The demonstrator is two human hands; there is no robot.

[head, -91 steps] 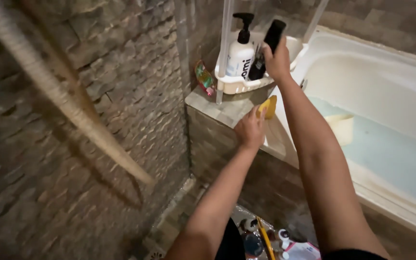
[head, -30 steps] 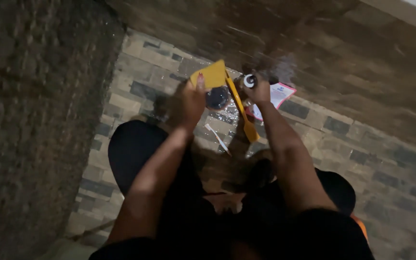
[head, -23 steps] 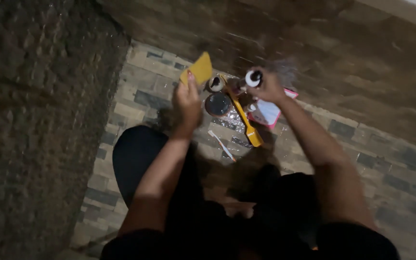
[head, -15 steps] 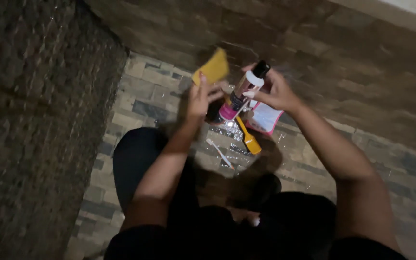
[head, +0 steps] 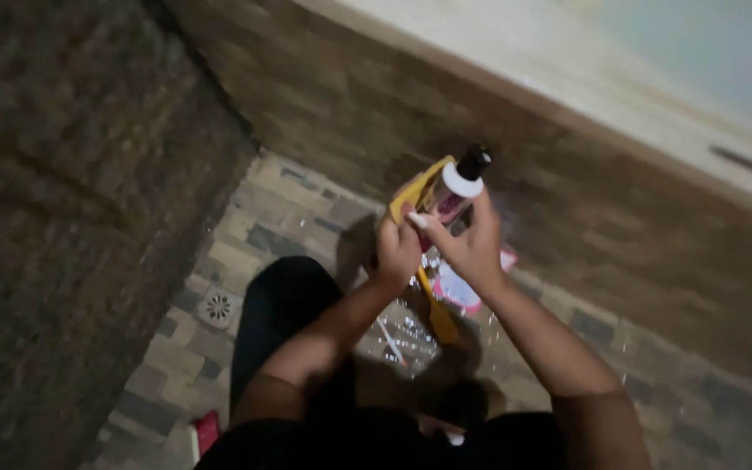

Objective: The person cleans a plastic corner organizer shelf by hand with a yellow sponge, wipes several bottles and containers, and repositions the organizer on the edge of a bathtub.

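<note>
1. A small bottle (head: 456, 193) with a white collar and dark cap is gripped by the right hand (head: 472, 248), fingers closed round its body, above the tiled floor (head: 219, 261).
2. A yellow sponge (head: 415, 187) is pinched in the left hand (head: 396, 252) (soft, light, probably wet).
3. The bottle is judged rigid, light and slippery; it is best held mid-body.

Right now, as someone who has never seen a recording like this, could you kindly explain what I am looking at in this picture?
This is a single view from a camera worn on a person's head, looking down at their own two bare hands; there is no machine. The person is low over a tiled bathroom floor beside a bathtub's stone-clad wall. The right hand holds a small bottle with a white collar and dark cap. The left hand holds a yellow sponge close against the bottle. On the floor below lie a yellow-handled tool and a pinkish-white packet. A round floor drain sits to the left.
</note>
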